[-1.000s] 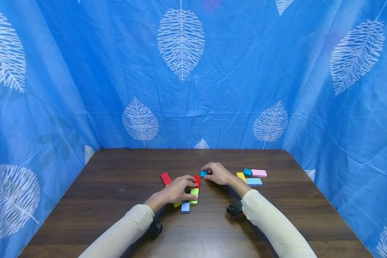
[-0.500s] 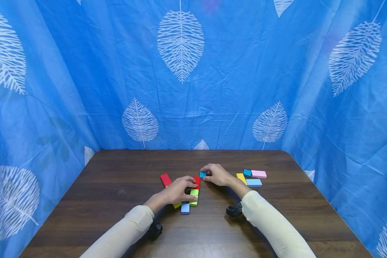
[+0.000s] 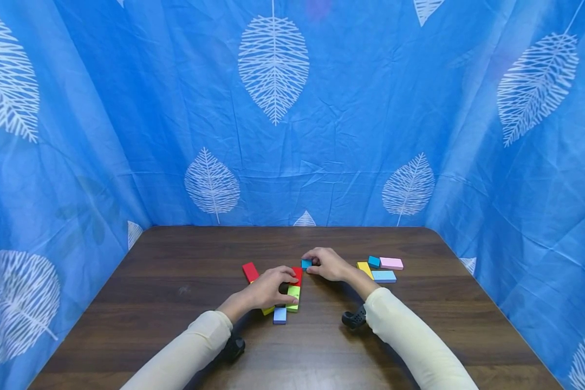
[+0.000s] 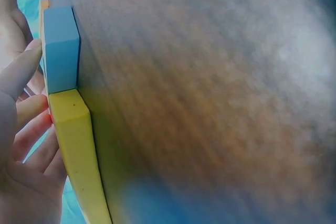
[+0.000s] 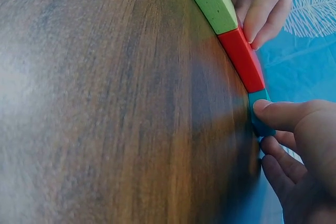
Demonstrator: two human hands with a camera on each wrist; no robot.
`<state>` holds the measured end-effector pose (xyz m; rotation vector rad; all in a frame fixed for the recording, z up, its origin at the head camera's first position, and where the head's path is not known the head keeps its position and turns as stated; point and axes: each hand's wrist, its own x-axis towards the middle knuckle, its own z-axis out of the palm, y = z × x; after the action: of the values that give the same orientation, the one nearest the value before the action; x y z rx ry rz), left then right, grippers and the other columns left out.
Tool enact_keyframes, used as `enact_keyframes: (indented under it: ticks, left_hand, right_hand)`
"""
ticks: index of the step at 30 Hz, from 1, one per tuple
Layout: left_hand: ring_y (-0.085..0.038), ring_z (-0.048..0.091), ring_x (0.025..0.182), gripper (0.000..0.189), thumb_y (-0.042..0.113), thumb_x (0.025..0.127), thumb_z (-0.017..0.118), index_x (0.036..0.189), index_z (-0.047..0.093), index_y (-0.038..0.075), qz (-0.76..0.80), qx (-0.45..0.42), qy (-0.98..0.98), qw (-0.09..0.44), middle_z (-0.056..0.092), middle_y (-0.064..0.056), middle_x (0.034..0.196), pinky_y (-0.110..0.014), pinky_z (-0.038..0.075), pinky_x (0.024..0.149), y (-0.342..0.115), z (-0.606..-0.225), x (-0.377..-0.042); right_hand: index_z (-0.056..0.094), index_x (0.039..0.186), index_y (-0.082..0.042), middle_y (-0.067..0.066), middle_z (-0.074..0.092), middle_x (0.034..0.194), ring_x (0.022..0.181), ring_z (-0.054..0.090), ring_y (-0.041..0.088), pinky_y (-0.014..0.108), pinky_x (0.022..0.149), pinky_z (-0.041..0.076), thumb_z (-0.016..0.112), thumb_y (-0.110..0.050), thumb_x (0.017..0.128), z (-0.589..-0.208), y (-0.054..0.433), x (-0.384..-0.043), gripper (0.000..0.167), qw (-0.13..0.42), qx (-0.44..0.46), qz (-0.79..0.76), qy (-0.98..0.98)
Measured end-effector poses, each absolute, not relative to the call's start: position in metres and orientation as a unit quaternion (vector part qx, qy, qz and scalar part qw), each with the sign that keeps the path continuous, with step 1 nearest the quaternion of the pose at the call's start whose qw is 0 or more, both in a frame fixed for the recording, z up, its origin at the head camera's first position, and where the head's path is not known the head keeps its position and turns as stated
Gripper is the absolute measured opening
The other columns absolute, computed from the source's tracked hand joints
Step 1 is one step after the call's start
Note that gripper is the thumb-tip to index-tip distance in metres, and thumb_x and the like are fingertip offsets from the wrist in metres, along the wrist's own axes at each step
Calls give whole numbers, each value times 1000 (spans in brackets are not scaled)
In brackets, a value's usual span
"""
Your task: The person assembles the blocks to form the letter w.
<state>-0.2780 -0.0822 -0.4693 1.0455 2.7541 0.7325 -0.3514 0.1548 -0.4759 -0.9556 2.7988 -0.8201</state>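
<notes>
In the head view my right hand (image 3: 327, 264) pinches a small blue block (image 3: 305, 264) between thumb and fingers. The right wrist view has this blue block lying on the table against the end of a red block (image 5: 242, 59). The red block meets a lime green block (image 5: 210, 1), forming a row. My left hand (image 3: 268, 288) rests over the row, fingers touching the red block and thumb at the green one. Below it, a pale blue block (image 3: 280, 315) sits beside a yellow block (image 4: 79, 150). Another red block (image 3: 250, 271) slants out beyond the left hand, which hides part of the arrangement.
Toward the right of the wooden table (image 3: 175, 336) lie a yellow block (image 3: 364, 270), a small blue block (image 3: 374, 261), a pink block (image 3: 391, 263) and a light blue block (image 3: 384, 277). A blue leaf-patterned curtain (image 3: 336, 141) surrounds the table's back and sides.
The right hand has shifted the blue block very slightly left, up to the red block's end. Between the last two head frames hardly anything moves; the left hand stays in place.
</notes>
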Motion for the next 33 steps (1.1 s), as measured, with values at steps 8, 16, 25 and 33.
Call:
enact_keyframes:
  ticks: [8, 16, 25, 33]
  left_hand:
    - [-27, 55, 127, 54, 38, 91, 82, 131, 70, 4, 247, 338, 906, 63, 60, -10, 138, -44, 46, 108, -81, -468, -277]
    - [-27, 54, 128, 55, 38, 91, 82, 133, 69, 4, 249, 330, 908, 68, 59, -9, 139, -44, 45, 109, -81, -468, -276]
    - [-27, 54, 127, 55, 37, 91, 82, 133, 69, 4, 247, 329, 909, 67, 58, -9, 139, -42, 45, 109, -81, -467, -276]
    - [-26, 54, 127, 54, 35, 91, 82, 132, 70, 3, 253, 330, 907, 66, 58, -9, 138, -41, 46, 108, -80, -466, -275]
  right_hand:
    - [70, 128, -3, 9, 68, 120, 100, 64, 20, 39, 90, 56, 74, -12, 97, -475, 156, -351, 32, 35, -323, -256, 910]
    - [68, 130, -4, 9, 68, 121, 103, 66, 23, 43, 92, 56, 76, -12, 96, -465, 171, -349, 36, 41, -325, -264, 907]
    - [68, 129, 0, 10, 69, 117, 104, 65, 24, 45, 92, 55, 75, -11, 96, -454, 195, -349, 35, 29, -321, -250, 913]
    - [69, 126, 1, 11, 69, 116, 103, 65, 25, 46, 92, 55, 76, -8, 95, -450, 216, -344, 33, 27, -312, -251, 916]
